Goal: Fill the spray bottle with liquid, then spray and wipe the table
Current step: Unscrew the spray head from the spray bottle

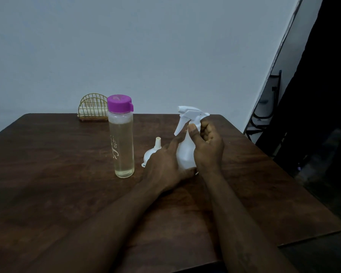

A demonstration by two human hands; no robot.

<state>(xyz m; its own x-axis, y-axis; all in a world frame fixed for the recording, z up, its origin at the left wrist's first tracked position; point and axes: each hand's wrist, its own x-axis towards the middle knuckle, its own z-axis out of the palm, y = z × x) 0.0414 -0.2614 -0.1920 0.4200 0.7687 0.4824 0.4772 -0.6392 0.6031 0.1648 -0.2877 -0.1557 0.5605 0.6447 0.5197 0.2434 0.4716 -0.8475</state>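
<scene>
Left hand holding spray bottle, right hand gripping neck

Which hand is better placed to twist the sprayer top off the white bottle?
Probably the right hand: it curls round the neck of the spray bottle under the trigger, while the left hand holds the body low.

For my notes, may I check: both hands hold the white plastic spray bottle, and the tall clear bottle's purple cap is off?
Not quite: the head view shows the purple cap on the tall clear bottle; both hands hold the white plastic spray bottle.
</scene>
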